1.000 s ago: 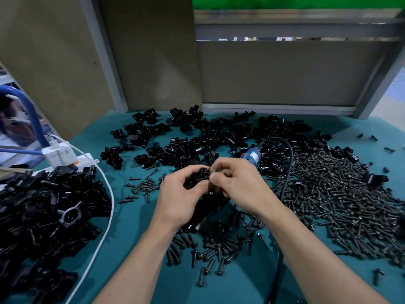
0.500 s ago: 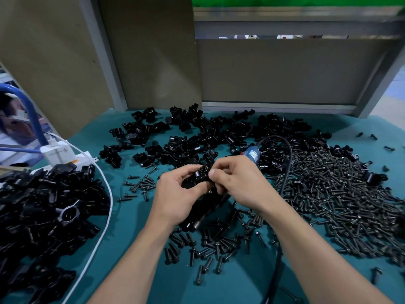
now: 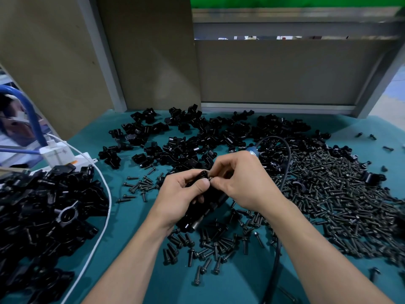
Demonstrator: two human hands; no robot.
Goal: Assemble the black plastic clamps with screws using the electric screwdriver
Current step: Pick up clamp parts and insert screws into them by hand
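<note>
The left hand still grips the black clamp, fingers curled round it. The right hand, pinching a screw, has brought it against the clamp's hole, so hand-seating looks underway. The electric screwdriver lies untouched just beneath both hands.

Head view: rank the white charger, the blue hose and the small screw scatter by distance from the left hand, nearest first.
1. small screw scatter: just left of the left hand.
2. white charger: far left.
3. blue hose: beyond it, left edge.
</note>
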